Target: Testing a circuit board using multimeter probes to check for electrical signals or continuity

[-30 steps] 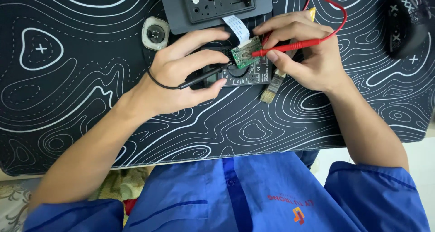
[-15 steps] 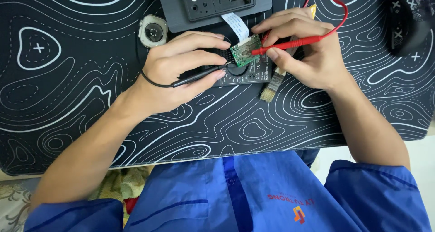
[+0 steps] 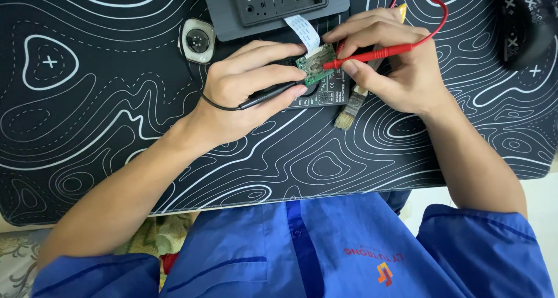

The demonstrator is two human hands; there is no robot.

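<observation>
Our left hand pinches a slim black probe; our right hand grips a glossy red probe, both touching a small green circuit board.

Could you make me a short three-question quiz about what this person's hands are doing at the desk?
1. True or false: the right hand holds a red probe.
2. What does the left hand hold? A) a black probe B) a spoon C) a cup
3. What small green thing do both probe tips point at?

Key:
1. True
2. A
3. A small circuit board, lying over a meter on the black patterned mat.
</observation>
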